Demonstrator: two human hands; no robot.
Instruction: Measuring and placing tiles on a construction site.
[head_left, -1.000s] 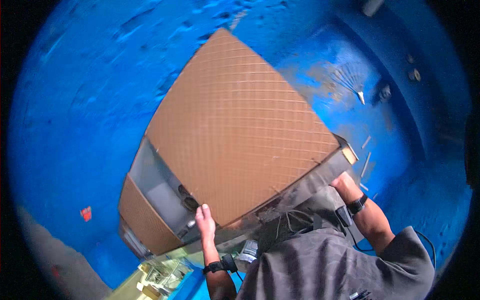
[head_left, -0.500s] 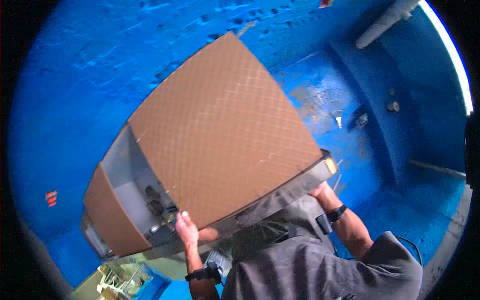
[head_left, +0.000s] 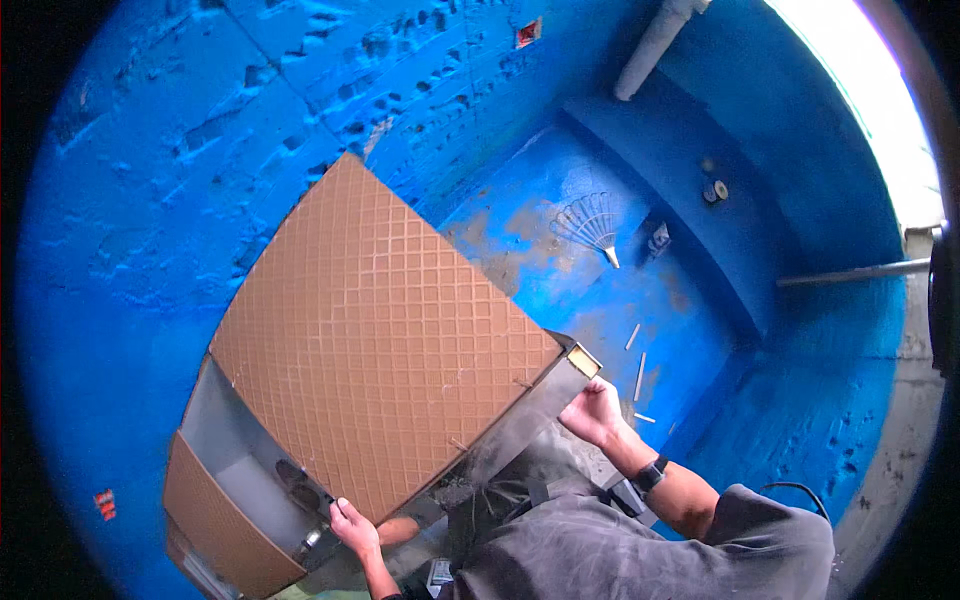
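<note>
A large brown tile (head_left: 375, 340) with a grid pattern on its back is held tilted in front of me, over a grey slab (head_left: 245, 465) and another brown tile (head_left: 220, 530) leaning below it. My left hand (head_left: 352, 528) grips the tile's lower left edge. My right hand (head_left: 593, 412) grips its lower right corner, next to a small yellow block (head_left: 583, 361). A dark watch sits on my right wrist.
Blue-painted rough walls (head_left: 150, 150) surround the space, with a blue floor (head_left: 590, 280) and a raised ledge (head_left: 720, 200). A small whisk broom (head_left: 590, 225), loose sticks (head_left: 640, 375), a white pipe (head_left: 655, 45) and a metal rod (head_left: 855, 272) are there.
The view has swung, so the tile now sits lower and more central. Both hands keep their grip on its lower edge, and more of the floor and ledge shows at right.
</note>
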